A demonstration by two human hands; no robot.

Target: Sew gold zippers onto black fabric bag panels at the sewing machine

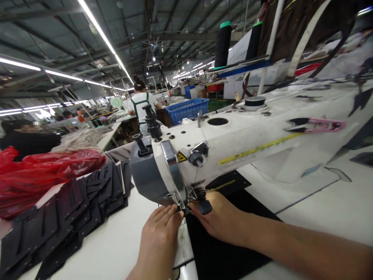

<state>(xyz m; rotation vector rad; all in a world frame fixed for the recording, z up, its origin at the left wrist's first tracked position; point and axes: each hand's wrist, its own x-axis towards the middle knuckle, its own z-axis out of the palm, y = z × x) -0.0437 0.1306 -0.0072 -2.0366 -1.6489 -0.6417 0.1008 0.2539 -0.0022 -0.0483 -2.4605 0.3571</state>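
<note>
A white and grey sewing machine (221,144) stands on a white table (113,241). Black fabric (227,249) lies under its needle end. My left hand (159,238) rests on the table, its fingers stretched flat toward the presser foot. Beside it, my right hand (217,217) lies on the black fabric just right of the needle, fingers pressed to the cloth near the foot. The fingertips of both hands meet under the machine head, where the needle area hides them in part.
Several black cut pieces (67,217) are stacked on the table's left, with a red plastic bag (37,175) behind them. Pink scissors (317,125) lie on the machine arm. Black thread cones (223,44) stand behind. A person in a white top (142,107) works farther back near a blue crate (188,109).
</note>
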